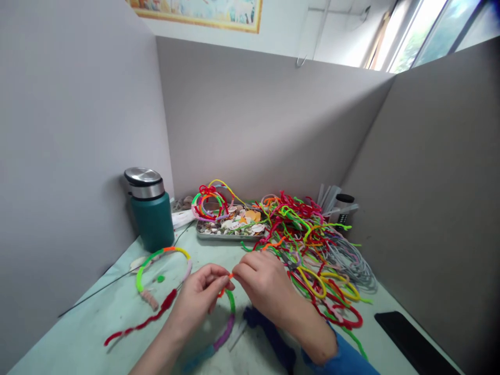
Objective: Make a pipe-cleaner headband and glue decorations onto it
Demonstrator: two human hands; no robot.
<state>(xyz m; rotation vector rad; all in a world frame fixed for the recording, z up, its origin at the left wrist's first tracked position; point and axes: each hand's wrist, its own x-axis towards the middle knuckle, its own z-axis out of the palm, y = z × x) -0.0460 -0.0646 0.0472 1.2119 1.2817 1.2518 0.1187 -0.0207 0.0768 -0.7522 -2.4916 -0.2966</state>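
Close together over the table, my two hands pinch a short orange pipe cleaner [221, 293]. My left hand [201, 291] has its thumb and fingers closed at the top end of a curved piece wrapped in green, purple and blue pipe cleaner [225, 330]. The fingertips of my right hand [261, 278] are shut on the orange strand's upper end. Left of my left hand lies a ring wrapped in green, orange, yellow and lilac [145, 266], with a pink tail. A twisted red pipe cleaner [146, 322] lies below it. Whether the curved piece and ring join is hidden.
A teal bottle [153, 221] stands at left. Behind my hands is a metal tray [230, 237] of shells with wrapped rings on it. Tangled pipe cleaners [297, 224], yellow-handled scissors [314, 281] and grey wire coils [357, 260] fill the right. A black phone-like slab [414, 338] lies nearby.
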